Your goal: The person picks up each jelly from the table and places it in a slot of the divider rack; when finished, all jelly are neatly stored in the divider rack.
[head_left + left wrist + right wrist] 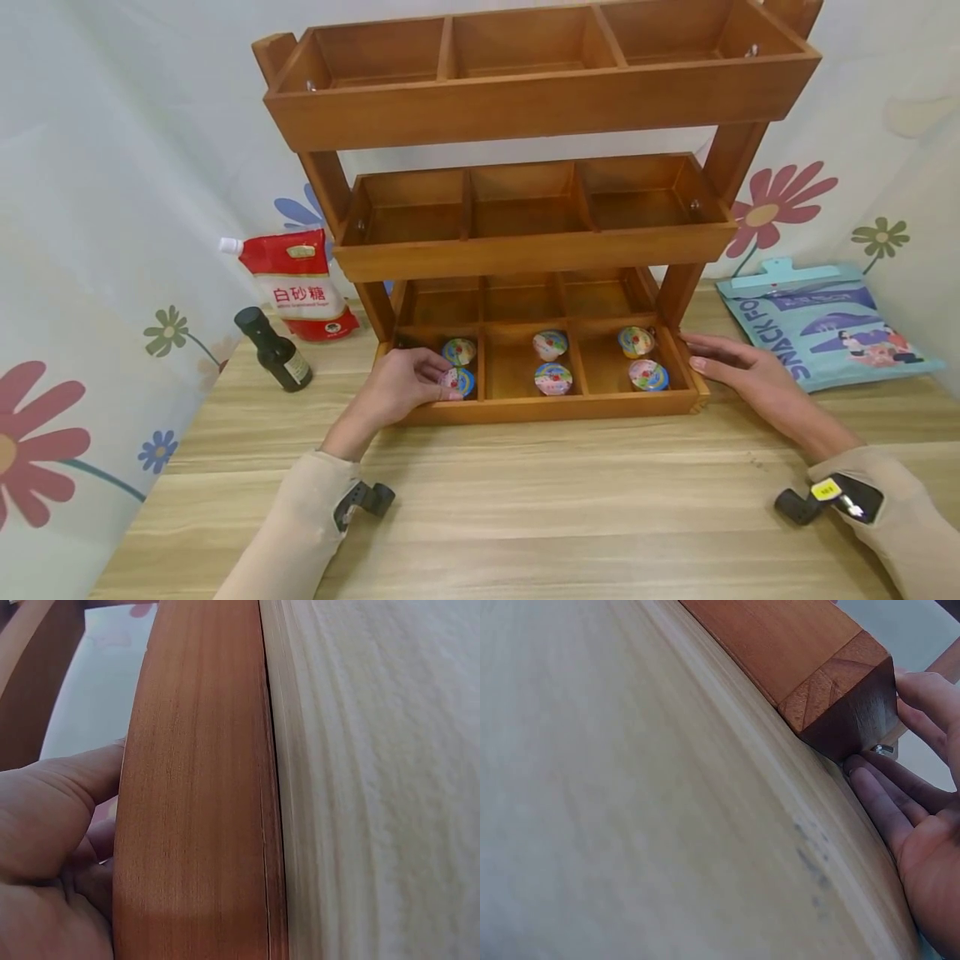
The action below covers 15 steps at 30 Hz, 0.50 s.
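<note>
A three-tier wooden rack stands on the table, each tier divided into compartments. In its bottom tier, each front compartment contains two small jelly cups with printed lids. My left hand reaches over the front board into the left compartment, thumb and fingers pinching the near jelly cup. Another jelly cup sits just behind it. In the left wrist view the front board hides the cup and fingertips. My right hand lies against the rack's right end, its fingers extended along the lower corner.
Left of the rack are a red sugar bag with a white spout and a dark bottle. A blue snack bag with a clip lies at right. The upper tiers overhang the bottom one.
</note>
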{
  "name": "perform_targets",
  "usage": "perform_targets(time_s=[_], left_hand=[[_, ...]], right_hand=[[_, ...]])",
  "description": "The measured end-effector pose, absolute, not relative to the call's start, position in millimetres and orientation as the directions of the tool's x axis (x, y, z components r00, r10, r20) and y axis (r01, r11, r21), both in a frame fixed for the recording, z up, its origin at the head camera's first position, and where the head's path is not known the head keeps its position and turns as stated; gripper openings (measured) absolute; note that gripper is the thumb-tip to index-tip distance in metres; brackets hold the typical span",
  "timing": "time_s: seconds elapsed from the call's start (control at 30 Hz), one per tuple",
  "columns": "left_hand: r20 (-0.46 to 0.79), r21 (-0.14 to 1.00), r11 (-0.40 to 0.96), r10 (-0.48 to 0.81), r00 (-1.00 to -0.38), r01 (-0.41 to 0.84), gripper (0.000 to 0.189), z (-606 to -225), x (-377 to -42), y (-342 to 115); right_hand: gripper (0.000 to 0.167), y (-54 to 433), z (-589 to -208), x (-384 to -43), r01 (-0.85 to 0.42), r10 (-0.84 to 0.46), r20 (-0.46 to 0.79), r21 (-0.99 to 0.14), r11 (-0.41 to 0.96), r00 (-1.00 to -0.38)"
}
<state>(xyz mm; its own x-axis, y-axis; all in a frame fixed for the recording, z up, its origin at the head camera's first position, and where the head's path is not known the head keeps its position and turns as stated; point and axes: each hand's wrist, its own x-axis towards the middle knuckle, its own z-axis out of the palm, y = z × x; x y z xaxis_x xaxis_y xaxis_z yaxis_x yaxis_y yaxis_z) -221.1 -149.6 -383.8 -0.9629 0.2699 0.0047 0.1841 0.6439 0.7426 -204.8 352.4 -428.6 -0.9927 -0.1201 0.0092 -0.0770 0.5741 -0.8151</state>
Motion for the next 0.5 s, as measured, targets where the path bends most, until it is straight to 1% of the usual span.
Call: perform_targets(time_s=[0.13,0.37,0.5], left_hand=[[0.006,0.736,0.649,0.278,-0.961,0.193,0.035,-384.0,-222.9,-151.9],[-0.042,0.731,0.661,0.29,-0.956,0.168,0.039,-382.7,-220.2,-157.9],[-0.004,0.734,0.651,0.292,-0.957,0.196,0.038,-377.0,-217.5,-165.4]], right_hand=[[0.061,352.3,-429.5,-205.8,-0.08,-0.121,0.013,-0.817,0.571,-0.993],[0.059,349.5,-434.0,-203.4,-0.081,-0.117,0.018,-0.828,0.555,-0.993],[0.061,347.4,-436.0,-203.9,-0.073,-0.116,0.011,-0.832,0.55,-0.993]])
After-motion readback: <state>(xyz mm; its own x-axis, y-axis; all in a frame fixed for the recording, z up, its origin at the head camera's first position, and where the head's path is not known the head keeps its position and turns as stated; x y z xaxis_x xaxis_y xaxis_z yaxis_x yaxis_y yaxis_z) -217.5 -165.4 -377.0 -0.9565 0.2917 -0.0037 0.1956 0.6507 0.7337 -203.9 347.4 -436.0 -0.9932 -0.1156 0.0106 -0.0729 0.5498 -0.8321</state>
